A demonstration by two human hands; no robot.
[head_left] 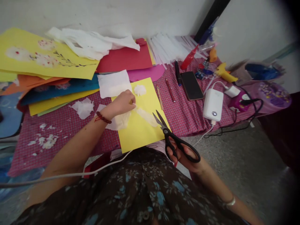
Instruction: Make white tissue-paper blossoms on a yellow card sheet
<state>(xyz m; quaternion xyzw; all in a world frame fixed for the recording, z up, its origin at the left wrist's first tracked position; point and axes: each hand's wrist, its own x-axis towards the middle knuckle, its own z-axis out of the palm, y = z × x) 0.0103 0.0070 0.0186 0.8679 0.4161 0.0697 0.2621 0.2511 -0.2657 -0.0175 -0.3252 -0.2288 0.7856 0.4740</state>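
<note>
My left hand (pixel 123 103) rests on a yellow paper sheet (pixel 142 125), fingers pinched together on a piece of white tissue (pixel 119 120) that lies partly under the hand. A small white tissue tuft (pixel 140 89) sits on the sheet just beyond the fingers. My right hand (pixel 185 154) holds black-handled scissors (pixel 173 139) at the sheet's near right corner, fingers through the loops and blades slightly parted, pointing toward the sheet. A white tissue square (pixel 113 82) lies at the sheet's far left corner.
Coloured paper sheets (pixel 47 59) and crumpled white tissue (pixel 91 43) are piled at the back left on a red checked cloth (pixel 187 115). A phone (pixel 191 85), pens (pixel 170 90), power bank (pixel 212 104), glue gun (pixel 223 72) and cables lie to the right. Tissue scraps (pixel 47 140) litter the left.
</note>
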